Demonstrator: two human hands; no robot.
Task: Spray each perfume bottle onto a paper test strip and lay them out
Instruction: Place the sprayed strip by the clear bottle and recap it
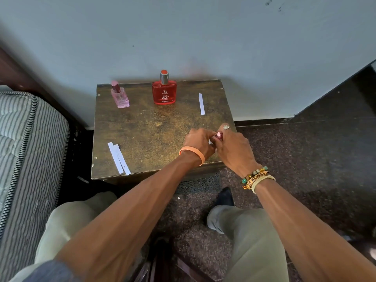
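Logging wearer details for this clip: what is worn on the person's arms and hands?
On the left hand side, a plain orange wristband circles the wrist. The right hand has a silver ring on one finger; its wrist carries green and brown beads, a tan band with dark lettering and a pale band. Forearms are bare; a blue-grey sleeve shows on the left upper arm.

Left hand (198,143) just beside right hand (234,152)
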